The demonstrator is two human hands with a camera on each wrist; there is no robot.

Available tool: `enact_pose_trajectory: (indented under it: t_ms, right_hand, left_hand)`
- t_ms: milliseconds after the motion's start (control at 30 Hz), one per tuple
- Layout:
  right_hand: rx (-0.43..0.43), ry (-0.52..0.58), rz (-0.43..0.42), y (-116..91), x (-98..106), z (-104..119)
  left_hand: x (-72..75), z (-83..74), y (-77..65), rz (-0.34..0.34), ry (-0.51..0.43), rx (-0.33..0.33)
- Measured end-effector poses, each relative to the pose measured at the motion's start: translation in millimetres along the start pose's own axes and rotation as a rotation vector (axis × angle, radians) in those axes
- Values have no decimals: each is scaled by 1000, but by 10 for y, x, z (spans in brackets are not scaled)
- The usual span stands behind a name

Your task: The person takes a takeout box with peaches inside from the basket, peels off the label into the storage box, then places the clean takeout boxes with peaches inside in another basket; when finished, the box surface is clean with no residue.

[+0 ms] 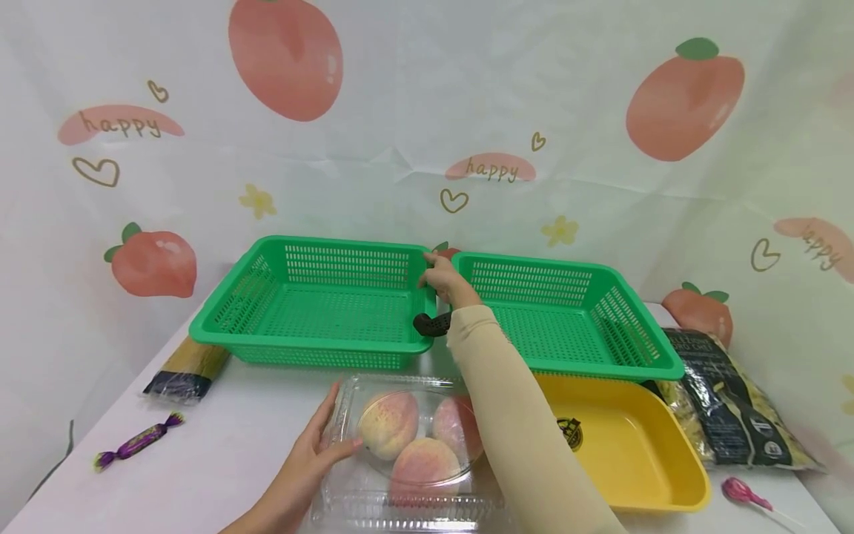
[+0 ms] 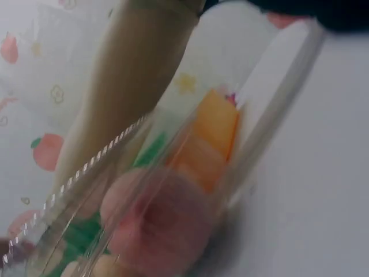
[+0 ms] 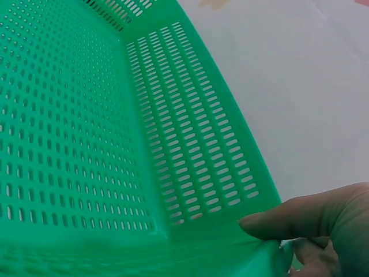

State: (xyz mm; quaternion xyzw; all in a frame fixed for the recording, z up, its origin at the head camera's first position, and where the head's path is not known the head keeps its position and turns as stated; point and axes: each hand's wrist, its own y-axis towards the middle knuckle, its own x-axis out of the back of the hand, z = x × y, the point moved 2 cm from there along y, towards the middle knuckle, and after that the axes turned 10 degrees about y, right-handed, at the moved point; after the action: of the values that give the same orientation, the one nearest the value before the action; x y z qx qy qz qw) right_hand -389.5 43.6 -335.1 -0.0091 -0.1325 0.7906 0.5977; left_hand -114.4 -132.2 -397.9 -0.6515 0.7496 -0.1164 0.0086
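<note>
My left hand (image 1: pixel 303 452) grips the left side of a clear plastic clamshell box (image 1: pixel 347 482), its thumb lying over the lid. Three pink-yellow peaches (image 1: pixel 425 469) show through the plastic; my right sleeve covers part of the box's right side. In the left wrist view the box is tilted, with a peach (image 2: pixel 161 222) close to the camera. Further back, my right hand (image 1: pixel 447 280) pinches the far right corner of the left green basket (image 1: pixel 333 346). The right wrist view shows the thumb (image 3: pixel 268 224) over that basket's rim and fingers outside it.
A second green basket (image 1: pixel 567 368) stands on the right, behind a yellow tray (image 1: pixel 640 452). Dark food packets (image 1: pixel 727 408) and a pink lollipop (image 1: pixel 737 489) lie at far right. On the left are a purple wrapped candy (image 1: pixel 138 442) and a pasta packet (image 1: pixel 187 371).
</note>
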Motion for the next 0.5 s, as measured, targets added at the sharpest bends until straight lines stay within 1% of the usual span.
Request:
enact_pose_trajectory:
  t_ms: [67,167,267,333,433,500]
  right_hand:
    - [4,-11,6,0,0,-10]
    - [13,-27,16,6,5,-19]
    - [21,-35,17,15,12,-25]
    - [27,-31,19,24,14,-28]
    - [31,-32,21,29,14,-29]
    - [32,-30,23,22,12,-25]
  left_hand:
    - [-27,37,-74,5,-20,0]
    - [-43,87,-140,21,-56,-4]
    - [-28,121,-162,42,-84,1]
    - [-12,139,-169,43,-91,13]
    - [4,171,-187,13,-100,59]
    - [7,204,-208,-38,-97,89]
